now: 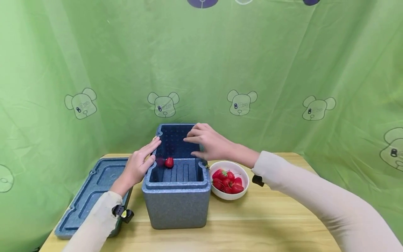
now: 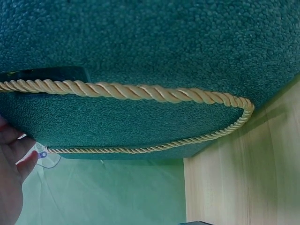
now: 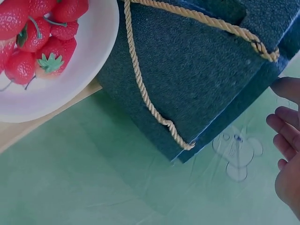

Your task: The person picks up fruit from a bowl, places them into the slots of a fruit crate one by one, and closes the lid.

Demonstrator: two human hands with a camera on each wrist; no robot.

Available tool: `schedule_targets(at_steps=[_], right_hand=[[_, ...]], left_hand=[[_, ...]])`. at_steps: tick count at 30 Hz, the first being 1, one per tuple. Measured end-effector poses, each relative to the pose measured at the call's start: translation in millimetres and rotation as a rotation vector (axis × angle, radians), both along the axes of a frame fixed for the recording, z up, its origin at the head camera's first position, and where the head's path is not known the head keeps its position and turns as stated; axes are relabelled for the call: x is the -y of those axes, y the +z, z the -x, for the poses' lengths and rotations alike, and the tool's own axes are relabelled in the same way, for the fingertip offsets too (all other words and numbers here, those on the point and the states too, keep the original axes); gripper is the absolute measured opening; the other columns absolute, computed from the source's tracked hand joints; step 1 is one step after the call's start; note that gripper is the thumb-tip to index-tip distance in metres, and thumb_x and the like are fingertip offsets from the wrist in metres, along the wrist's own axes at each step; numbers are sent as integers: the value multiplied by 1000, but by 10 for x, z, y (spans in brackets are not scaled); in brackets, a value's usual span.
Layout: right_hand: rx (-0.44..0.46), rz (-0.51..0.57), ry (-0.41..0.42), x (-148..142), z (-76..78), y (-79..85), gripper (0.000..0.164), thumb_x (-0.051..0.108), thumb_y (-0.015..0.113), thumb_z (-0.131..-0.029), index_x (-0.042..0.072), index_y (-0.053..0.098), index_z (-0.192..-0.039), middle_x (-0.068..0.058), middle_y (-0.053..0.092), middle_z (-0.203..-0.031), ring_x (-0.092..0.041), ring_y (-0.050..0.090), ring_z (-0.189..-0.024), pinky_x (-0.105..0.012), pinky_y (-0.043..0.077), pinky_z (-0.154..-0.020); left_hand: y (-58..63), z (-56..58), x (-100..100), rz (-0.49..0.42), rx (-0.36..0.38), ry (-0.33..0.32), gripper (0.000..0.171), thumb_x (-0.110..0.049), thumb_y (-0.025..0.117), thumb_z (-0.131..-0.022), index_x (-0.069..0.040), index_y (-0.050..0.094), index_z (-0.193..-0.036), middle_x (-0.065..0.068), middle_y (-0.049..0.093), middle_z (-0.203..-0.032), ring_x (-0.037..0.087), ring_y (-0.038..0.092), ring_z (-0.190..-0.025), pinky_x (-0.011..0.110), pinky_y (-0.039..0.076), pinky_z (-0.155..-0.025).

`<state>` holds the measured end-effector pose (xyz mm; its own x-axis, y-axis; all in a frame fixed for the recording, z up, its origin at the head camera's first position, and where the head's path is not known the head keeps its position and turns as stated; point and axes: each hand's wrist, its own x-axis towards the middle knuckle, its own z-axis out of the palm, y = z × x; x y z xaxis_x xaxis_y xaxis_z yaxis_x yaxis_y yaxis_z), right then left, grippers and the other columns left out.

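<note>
A blue-grey foam box (image 1: 177, 210) stands uncovered on the table, with one red strawberry (image 1: 169, 162) inside it toward the left wall. My left hand (image 1: 140, 161) rests at the box's left rim, its fingers lying along the edge. Over the right side of the opening hovers my right hand (image 1: 211, 142), thumb apart from the loosely bent fingers, nothing visible between them. Beside the box on the right, a white bowl (image 1: 228, 196) holds several strawberries (image 1: 227, 182). A twisted tan rope handle (image 2: 164, 93) runs along the box's side in the left wrist view.
The box's lid (image 1: 82, 196) lies at the left of the wooden table (image 1: 252, 227), under the left forearm. Behind the table hangs a green curtain (image 1: 201, 63) printed with bear heads. Another rope (image 3: 140, 79) hangs on the box's bowl side.
</note>
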<state>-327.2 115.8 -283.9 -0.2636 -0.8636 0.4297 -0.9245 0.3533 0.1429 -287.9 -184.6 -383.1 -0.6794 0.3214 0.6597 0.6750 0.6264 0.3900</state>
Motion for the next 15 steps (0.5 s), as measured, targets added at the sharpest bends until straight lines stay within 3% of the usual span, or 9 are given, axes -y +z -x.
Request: schedule_targets(at_steps=[9,15], right_hand=[[106,225,-85,-393,65,-207,47,16,85,-79,2,73,-123,-12,73,-116,-29,56,-110,-51,42,-99],[166,321,-160,-633,124,-384,50,13,86,-77,2,72,-124,-14,73,-117,-29,55,-110,-53,41,-100]], left_hand=[[-49,-9,-17,-4,15,-3,51,-15,47,-98,-3,54,-147,17,49,-155,38,50,-140,59,46,-108],[-20,-1,-11,-7,13,-1,51,-16,47,-98,-4,53,-148,16,49,-155,38,50,-140,60,46,-108]])
